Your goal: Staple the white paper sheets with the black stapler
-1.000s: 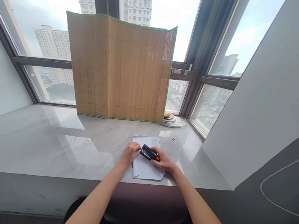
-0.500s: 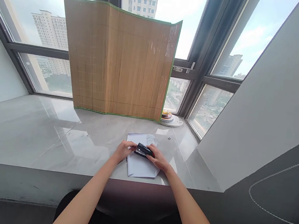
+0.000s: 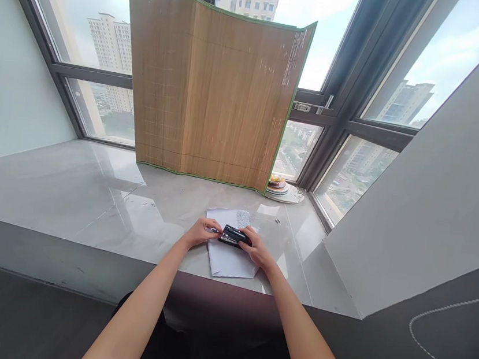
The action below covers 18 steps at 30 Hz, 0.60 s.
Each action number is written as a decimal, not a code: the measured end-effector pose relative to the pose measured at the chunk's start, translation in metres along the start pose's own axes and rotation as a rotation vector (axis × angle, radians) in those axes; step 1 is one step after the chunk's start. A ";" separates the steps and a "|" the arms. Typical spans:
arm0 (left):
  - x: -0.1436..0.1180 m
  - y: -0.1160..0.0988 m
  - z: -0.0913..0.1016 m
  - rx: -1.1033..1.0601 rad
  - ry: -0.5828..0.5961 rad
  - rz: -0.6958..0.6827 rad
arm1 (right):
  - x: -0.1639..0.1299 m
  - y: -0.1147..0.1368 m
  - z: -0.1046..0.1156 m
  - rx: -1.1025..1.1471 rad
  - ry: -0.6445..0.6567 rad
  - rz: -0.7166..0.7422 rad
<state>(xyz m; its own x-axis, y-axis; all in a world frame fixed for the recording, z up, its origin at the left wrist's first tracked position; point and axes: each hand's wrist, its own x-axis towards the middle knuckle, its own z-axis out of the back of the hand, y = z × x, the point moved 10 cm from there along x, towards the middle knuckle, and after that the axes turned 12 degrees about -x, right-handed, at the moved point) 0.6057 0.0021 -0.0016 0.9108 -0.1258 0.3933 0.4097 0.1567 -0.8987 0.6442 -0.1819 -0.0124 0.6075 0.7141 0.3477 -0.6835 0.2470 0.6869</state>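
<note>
Black stapler lay flat across upper part of white paper sheets, which sat at sill's front edge.

Bamboo screen upright on grey sill, stacked plates beside it, tall windows behind

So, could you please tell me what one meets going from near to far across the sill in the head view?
White paper with both hands on it, the left hand and right hand holding a black stapler → two small loose bits on the sill → stack of plates → bamboo screen → window.
</note>
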 end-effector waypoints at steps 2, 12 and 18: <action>0.000 0.001 0.000 0.016 0.002 0.004 | 0.001 0.000 0.000 -0.002 0.007 0.001; 0.001 -0.001 0.003 0.022 -0.013 -0.021 | 0.004 -0.004 0.005 0.057 -0.013 -0.042; -0.001 -0.002 0.006 0.106 -0.071 -0.025 | 0.003 -0.011 0.004 0.055 -0.018 -0.058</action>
<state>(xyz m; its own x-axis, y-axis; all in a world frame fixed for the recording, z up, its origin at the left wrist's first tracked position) 0.6044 0.0080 0.0009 0.9001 -0.0615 0.4313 0.4318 0.2574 -0.8645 0.6551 -0.1850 -0.0162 0.6528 0.6877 0.3177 -0.6240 0.2504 0.7402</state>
